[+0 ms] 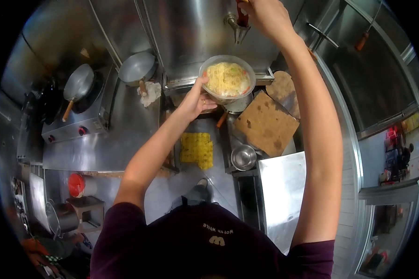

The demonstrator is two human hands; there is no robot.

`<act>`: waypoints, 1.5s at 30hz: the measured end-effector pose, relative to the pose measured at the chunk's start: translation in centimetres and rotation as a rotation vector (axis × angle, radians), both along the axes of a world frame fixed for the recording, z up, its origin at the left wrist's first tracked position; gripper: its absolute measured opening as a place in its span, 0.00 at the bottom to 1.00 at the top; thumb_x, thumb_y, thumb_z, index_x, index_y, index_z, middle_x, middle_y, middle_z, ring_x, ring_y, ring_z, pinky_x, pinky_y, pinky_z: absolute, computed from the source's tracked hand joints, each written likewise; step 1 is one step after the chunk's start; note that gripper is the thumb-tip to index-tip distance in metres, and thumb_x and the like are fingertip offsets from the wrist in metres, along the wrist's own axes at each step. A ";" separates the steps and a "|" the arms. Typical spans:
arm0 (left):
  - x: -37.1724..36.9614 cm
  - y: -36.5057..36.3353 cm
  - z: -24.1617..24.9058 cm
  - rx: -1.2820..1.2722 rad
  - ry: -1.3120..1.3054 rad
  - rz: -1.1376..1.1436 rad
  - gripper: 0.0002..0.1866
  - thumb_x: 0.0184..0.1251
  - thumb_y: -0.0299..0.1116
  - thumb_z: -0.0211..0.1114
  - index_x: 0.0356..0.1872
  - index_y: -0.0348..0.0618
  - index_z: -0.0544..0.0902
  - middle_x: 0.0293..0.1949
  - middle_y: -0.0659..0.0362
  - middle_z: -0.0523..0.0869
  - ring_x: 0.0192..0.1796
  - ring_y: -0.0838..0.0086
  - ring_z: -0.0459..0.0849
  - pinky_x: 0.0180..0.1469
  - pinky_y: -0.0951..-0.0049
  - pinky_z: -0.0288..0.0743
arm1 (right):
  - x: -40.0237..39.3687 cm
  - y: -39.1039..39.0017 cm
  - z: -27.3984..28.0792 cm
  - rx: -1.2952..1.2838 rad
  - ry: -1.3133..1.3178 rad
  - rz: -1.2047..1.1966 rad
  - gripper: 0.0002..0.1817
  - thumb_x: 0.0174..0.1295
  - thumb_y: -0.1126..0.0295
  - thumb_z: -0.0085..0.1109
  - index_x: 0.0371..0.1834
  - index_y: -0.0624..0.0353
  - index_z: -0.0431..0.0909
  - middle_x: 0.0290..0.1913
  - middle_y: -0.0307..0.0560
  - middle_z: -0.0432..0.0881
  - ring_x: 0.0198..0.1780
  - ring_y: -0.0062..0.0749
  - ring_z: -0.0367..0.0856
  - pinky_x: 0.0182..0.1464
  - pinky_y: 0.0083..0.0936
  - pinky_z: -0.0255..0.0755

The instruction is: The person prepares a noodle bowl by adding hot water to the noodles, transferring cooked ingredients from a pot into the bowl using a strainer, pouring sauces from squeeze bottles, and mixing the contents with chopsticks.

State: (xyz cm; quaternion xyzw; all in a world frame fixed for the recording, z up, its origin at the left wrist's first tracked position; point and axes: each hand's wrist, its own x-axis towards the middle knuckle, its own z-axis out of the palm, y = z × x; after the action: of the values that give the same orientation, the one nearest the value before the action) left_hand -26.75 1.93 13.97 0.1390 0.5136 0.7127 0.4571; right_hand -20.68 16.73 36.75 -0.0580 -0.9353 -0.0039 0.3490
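Note:
My left hand [198, 103] holds a clear round plastic bowl [251, 74] by its left side, thumb at the rim and fingers underneath. Inside lie yellow noodles [226, 78] with bits of green and orange-red. The bowl is just below and in front of a metal tap [238, 31] on a steel panel, apart from its spout. No stream of liquid shows at the spout. High up, my right hand [266, 16] has its fingers closed at the tap's red handle [242, 15]; the frame's top edge cuts off part of that grip.
Right of the bowl lie a stained brown board [266, 122], a round wooden board [284, 90] and a small metal bowl [243, 157]. Leftward are a wok [137, 69], a crumpled cloth [150, 94] and a pan [79, 81] on a stove [86, 123]. A yellow mat [196, 149] covers some floor.

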 end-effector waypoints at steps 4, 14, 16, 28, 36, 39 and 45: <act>0.2 0.2 -0.1 -0.009 0.015 -0.015 0.45 0.51 0.63 0.52 0.55 0.27 0.61 0.44 0.45 0.72 0.44 0.65 0.76 0.44 0.68 0.75 | 0.5 -0.1 -0.5 0.024 0.035 0.005 0.07 0.56 0.69 0.48 0.30 0.57 0.76 0.30 0.53 0.78 0.36 0.48 0.77 0.38 0.37 0.69; -0.1 0.6 -0.3 -0.011 0.022 -0.035 0.48 0.50 0.65 0.51 0.56 0.25 0.58 0.45 0.43 0.71 0.47 0.63 0.75 0.46 0.67 0.73 | 1.2 -0.6 -1.2 0.035 0.097 0.018 0.07 0.55 0.70 0.47 0.31 0.59 0.75 0.31 0.51 0.77 0.35 0.45 0.77 0.38 0.35 0.70; 0.1 0.5 -0.1 -0.008 0.014 -0.039 0.48 0.50 0.65 0.51 0.56 0.25 0.58 0.46 0.42 0.72 0.47 0.62 0.76 0.47 0.66 0.73 | 1.1 -0.7 -1.3 0.031 0.094 0.012 0.07 0.55 0.71 0.47 0.31 0.59 0.75 0.31 0.51 0.77 0.35 0.45 0.77 0.38 0.35 0.70; -0.1 0.8 -0.5 -0.021 0.004 -0.033 0.47 0.50 0.65 0.51 0.55 0.24 0.60 0.44 0.42 0.73 0.46 0.63 0.77 0.44 0.68 0.74 | 0.7 -1.1 -1.4 0.015 0.086 -0.053 0.07 0.57 0.71 0.48 0.33 0.58 0.75 0.33 0.50 0.78 0.37 0.45 0.77 0.40 0.35 0.70; -0.3 0.8 -0.6 -0.007 0.011 -0.046 0.45 0.51 0.63 0.51 0.54 0.24 0.60 0.43 0.41 0.74 0.45 0.63 0.77 0.45 0.68 0.74 | 0.6 -0.8 -1.7 0.052 0.102 -0.039 0.07 0.55 0.71 0.49 0.34 0.57 0.76 0.33 0.51 0.78 0.37 0.45 0.78 0.40 0.35 0.71; -0.2 0.8 -0.2 -0.005 0.018 -0.036 0.45 0.52 0.62 0.51 0.55 0.24 0.60 0.44 0.41 0.74 0.45 0.62 0.77 0.46 0.67 0.73 | 0.6 -0.8 -1.8 0.076 0.134 -0.039 0.06 0.55 0.72 0.49 0.33 0.57 0.76 0.33 0.51 0.78 0.37 0.46 0.78 0.39 0.35 0.70; -0.3 1.0 -0.1 -0.021 -0.002 -0.041 0.44 0.52 0.62 0.50 0.55 0.25 0.60 0.45 0.41 0.73 0.46 0.62 0.77 0.47 0.67 0.72 | 0.6 -0.9 -1.5 0.063 0.100 -0.052 0.05 0.53 0.73 0.50 0.32 0.58 0.75 0.32 0.51 0.78 0.36 0.45 0.77 0.39 0.35 0.70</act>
State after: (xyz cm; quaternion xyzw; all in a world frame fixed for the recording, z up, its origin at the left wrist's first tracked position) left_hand -27.04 2.94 13.89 0.1441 0.5177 0.6980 0.4733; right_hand -20.09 15.86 35.21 -0.0716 -0.9142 -0.0394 0.3970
